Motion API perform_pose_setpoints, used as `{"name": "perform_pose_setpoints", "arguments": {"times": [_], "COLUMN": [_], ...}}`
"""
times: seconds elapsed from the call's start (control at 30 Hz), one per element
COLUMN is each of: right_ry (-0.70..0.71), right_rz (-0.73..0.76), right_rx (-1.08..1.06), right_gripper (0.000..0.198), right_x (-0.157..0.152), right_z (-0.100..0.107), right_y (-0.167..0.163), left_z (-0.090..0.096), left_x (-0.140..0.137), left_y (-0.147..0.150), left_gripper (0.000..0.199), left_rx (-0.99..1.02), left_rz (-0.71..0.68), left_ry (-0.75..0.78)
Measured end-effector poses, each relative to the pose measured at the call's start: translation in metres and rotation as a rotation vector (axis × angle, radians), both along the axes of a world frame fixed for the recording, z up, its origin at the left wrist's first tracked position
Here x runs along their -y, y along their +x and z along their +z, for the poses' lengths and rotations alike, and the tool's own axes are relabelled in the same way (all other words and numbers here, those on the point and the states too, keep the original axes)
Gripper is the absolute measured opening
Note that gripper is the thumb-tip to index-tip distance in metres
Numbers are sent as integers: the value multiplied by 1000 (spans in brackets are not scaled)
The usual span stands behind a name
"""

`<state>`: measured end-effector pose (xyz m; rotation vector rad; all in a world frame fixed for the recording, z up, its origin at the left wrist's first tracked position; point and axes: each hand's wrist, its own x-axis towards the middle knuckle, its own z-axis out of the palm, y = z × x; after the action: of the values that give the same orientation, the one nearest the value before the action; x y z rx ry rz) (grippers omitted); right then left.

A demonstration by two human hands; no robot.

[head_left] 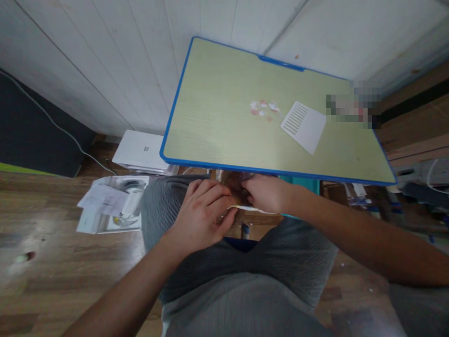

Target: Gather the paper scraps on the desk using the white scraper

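Observation:
Over my lap, just below the table's front edge, my left hand (pixel 201 210) pinches one end of a thin packet (pixel 250 208) between thumb and fingers. Its pale, yellowish rim stretches across to my right hand (pixel 264 191). The right fingers are curled down at the mouth of the packet, where it looks brownish and shiny. Their tips are partly hidden, and I cannot make out what they grip. A teal bin (pixel 301 183) shows behind the right wrist, under the table edge.
The table (pixel 217 103) has a blue rim and holds small paper scraps (pixel 263 107) and a slotted white card (pixel 305 126); one item at the right is blurred out. On the floor at left are a white box (pixel 140 147) and an opened box with cables (pixel 119 210).

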<state>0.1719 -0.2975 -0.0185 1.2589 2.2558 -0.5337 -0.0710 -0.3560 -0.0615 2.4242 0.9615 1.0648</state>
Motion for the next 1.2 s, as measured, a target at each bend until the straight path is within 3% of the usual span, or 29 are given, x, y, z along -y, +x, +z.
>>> {"name": "perform_pose_setpoints", "arguments": {"times": [0.4,0.6,0.73,0.83,0.9,1.03,1.1,1.2], "right_ry": [21,34,93,197,274,428,489,571], "right_rz": [-14,35,-46,-135,-194,-332,-423,-584], "right_rx": [21,-172,-329,-498,-620,-800,-866,-930], "right_gripper": [33,26,26,28,26,18,16,15], "right_x": [-1,11,28,47,59,76,82,88], "right_z": [-8,25,49,54,53,45,40,32], "right_y": [2,15,32,49,60,76,81,85], "left_z": [-11,-7,0,11,21,41,45,39], "left_x": [0,1,1,-8,-20,-53,-67,-79], "left_y": [3,3,0,0,6,39,59,79], "left_gripper": [9,10,11,15,18,33,29,28], "left_rx": [75,49,10,-4,-86,-449,-642,-857], "left_rz": [10,17,13,-52,-117,-254,-293,-203], "left_ry": [26,-1,-46,-80,-131,-277,-401,-486]}}
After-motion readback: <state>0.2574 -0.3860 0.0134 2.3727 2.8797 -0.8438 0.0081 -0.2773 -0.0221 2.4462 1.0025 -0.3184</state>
